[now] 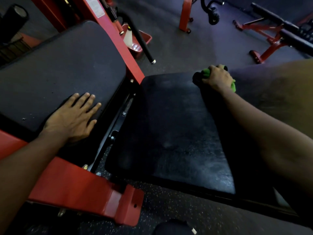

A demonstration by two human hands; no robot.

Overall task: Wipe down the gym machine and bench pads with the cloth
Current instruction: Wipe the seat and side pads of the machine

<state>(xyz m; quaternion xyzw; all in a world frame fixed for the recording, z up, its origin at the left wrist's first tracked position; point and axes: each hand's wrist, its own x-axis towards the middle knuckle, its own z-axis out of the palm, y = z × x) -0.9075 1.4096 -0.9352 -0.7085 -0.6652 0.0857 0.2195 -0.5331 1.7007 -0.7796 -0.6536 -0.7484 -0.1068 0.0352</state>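
Observation:
Two black pads fill the head view. The seat pad (171,133) lies in the middle, with a damp sheen on its right half. The back pad (64,68) slopes up at the left, held by the red machine frame (81,184). My right hand (218,78) is closed on a bunched green and black cloth (204,74) and presses it on the seat pad's far right corner. My left hand (74,116) rests flat, fingers spread, on the lower edge of the back pad and holds nothing.
A black handle bar (144,43) juts out beyond the pads above a red foot tray (137,46). Another red-framed bench (274,36) stands at the far right. A red upright post (185,16) stands on the dark rubber floor (177,48).

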